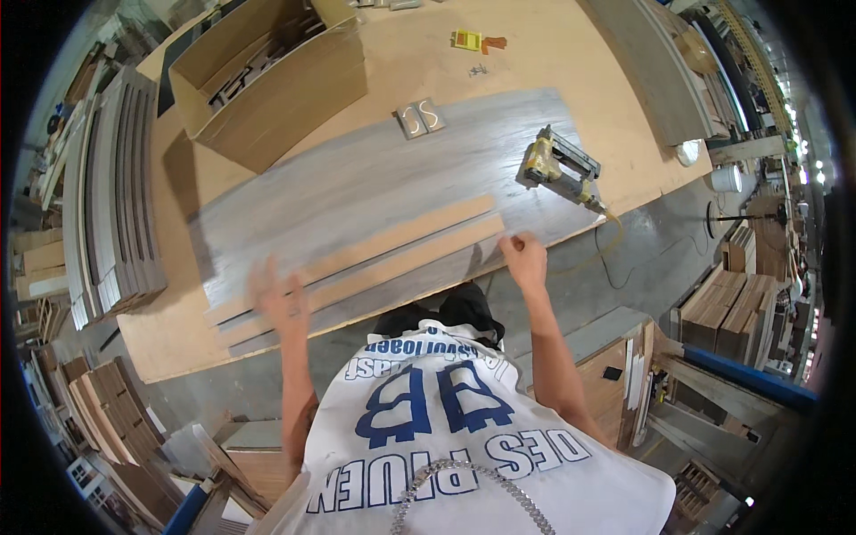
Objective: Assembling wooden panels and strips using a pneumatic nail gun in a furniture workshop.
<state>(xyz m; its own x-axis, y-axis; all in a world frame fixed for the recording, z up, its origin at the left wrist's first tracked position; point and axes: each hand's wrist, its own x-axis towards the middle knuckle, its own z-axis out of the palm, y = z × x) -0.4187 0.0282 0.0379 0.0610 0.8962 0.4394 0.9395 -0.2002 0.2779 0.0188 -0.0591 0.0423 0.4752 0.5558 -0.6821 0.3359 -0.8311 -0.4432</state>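
Two long, narrow wood strips (401,259) with tan faces and grey edges lie side by side along the near edge of a grey wood-grain board (357,178). Over their left part is my left hand (283,301), blurred by motion, fingers spread and nothing seen in them. At the strips' right end my right hand (526,256) has its fingers curled into a pinch; whatever they hold is hidden. A pneumatic nail gun (562,169) wrapped in yellow tape rests on the board's right part. Farther back on it sit two small grey blocks (419,118) with white squiggles.
An open cardboard box (276,98) with dark pieces inside stands at the back left. Grey panels are stacked at the left (116,196) and the right (646,67). A yellow packet (465,39) lies far back. The air hose (615,234) runs off the table's right edge.
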